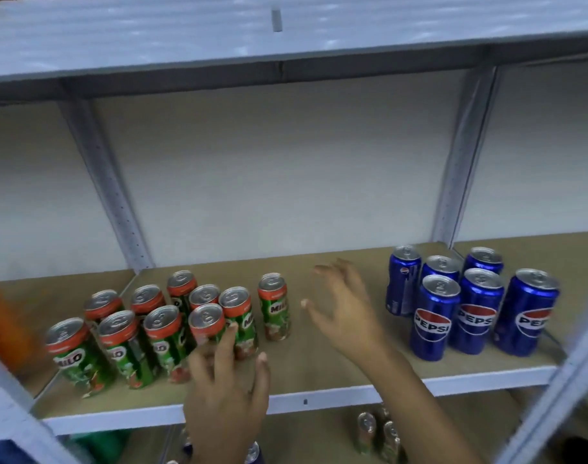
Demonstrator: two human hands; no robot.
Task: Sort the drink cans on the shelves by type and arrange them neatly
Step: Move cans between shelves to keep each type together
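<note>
The sorting looks largely done on the brown-topped, grey-framed metal shelf, and the step in hand appears to be tidying the group of green-and-red cylindrical metal drink cans at lower left of the frame, whose labels read "MILO". One green-and-red can stands apart, just right of that cluster near the centre. The left hand, bottom centre, has straight, spread fingers and grips nothing, its fingertips touching the nearest front can. The right hand, centre right, is released, fingers spread and lightly bent in the gap between the groups, holding nothing. At right stands the group of glossy blue cylindrical metal drink cans with round red, white and blue emblems reading "PEPSI", fairly well ranked. The next move probably calls for drawing the stray can in beside its fellows and squaring the rows, labels forward. More small cans show dimly on the shelf below, their print unreadable.
</note>
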